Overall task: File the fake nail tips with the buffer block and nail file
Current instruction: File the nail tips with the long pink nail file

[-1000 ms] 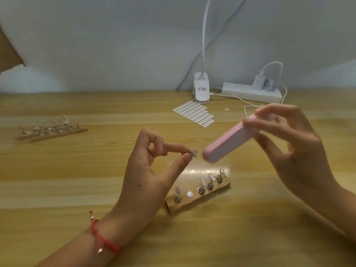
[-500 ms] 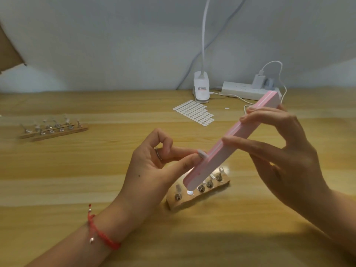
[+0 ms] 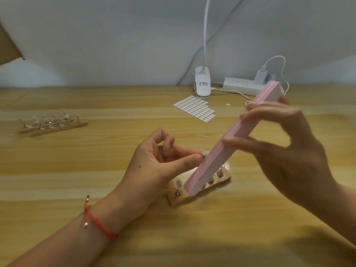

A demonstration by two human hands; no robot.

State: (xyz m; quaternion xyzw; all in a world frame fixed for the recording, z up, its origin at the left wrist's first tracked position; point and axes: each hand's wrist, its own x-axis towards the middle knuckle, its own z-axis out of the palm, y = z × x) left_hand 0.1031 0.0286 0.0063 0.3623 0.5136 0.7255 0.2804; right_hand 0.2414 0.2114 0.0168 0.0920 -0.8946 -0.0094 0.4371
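Observation:
My left hand (image 3: 154,166) pinches a small clear fake nail tip (image 3: 205,153) between thumb and forefinger at the middle of the table. A long pink buffer block (image 3: 231,139) slants from upper right to lower left, its side touching the tip. My right hand (image 3: 285,151) grips the block near its upper half with fingers and thumb. Below the hands lies a wooden holder strip (image 3: 200,191) with several nail tips on metal stands, partly hidden by the block.
Two more wooden strips with nail tips (image 3: 52,124) lie at the left. A sheet of white adhesive tabs (image 3: 194,108), a white lamp clamp (image 3: 202,83) and a power strip (image 3: 242,84) with a charger and cables sit at the back of the wooden table.
The buffer block moved from right of the nail tip down and left onto it, then slid along it. The left hand kept its pinch.

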